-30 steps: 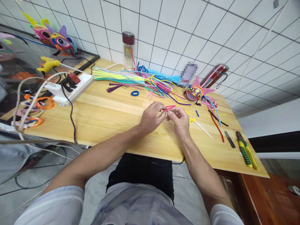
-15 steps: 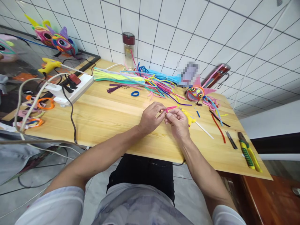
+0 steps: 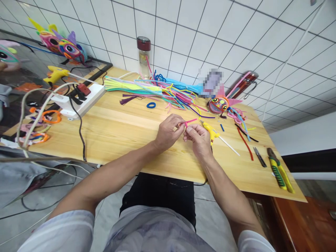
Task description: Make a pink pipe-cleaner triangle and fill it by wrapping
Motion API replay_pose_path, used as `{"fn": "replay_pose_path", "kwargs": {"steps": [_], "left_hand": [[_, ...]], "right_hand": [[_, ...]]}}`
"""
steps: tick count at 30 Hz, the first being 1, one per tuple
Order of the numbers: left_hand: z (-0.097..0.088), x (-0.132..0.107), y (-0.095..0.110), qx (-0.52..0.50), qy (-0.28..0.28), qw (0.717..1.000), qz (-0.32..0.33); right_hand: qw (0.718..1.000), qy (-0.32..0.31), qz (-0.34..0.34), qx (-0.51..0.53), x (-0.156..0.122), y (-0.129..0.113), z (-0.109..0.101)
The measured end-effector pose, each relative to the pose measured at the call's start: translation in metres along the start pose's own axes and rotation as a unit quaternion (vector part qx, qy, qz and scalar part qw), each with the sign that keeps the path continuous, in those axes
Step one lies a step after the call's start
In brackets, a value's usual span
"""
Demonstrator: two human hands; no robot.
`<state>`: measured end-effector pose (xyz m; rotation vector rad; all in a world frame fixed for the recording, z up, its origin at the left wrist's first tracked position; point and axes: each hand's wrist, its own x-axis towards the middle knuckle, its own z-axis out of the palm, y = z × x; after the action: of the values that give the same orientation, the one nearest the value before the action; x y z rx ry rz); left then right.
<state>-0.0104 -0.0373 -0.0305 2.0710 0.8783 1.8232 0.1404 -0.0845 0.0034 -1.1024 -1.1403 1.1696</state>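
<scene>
White tiled wall (image 3: 236, 31) behind wooden table (image 3: 118, 129)

Left hand (image 3: 168, 133) against right (image 3: 200, 140) (seemingly pinched)

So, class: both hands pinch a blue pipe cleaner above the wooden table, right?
No. The head view shows the pipe cleaner is pink, not blue; the left hand and right hand pinch it above the wooden table.

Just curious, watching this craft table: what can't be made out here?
All in the head view:
The pink pipe cleaner is mostly covered by the left hand and right hand pinching it.
The yellow glue gun is partly hidden behind the right hand.
The object by the wall is pixelated.
The pink craft piece is cut off by the left edge.
</scene>
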Motion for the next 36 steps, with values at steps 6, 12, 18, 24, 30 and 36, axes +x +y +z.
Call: {"fn": "replay_pose_path", "kwargs": {"steps": [6,12,18,24,30,36], "left_hand": [[-0.002,0.004,0.007,-0.070,0.003,0.996,-0.062],[-0.004,0.007,0.014,-0.136,-0.029,0.973,-0.183],[-0.003,0.008,0.018,-0.196,-0.050,0.946,-0.255],[-0.001,0.007,0.014,-0.250,-0.047,0.917,-0.306],[0.001,0.008,0.012,-0.290,-0.044,0.903,-0.314],[-0.001,0.009,0.014,-0.289,-0.044,0.903,-0.316]], "right_hand": [[1.000,0.013,-0.001,-0.026,0.002,0.002,-0.001],[0.999,0.022,-0.007,-0.035,0.006,0.001,-0.002],[0.998,0.027,-0.028,-0.058,0.008,0.000,-0.005],[0.994,0.029,-0.048,-0.092,0.007,0.000,-0.006],[0.990,0.042,-0.055,-0.121,0.007,0.002,-0.007],[0.984,0.071,-0.079,-0.143,0.006,0.004,-0.007]]}}
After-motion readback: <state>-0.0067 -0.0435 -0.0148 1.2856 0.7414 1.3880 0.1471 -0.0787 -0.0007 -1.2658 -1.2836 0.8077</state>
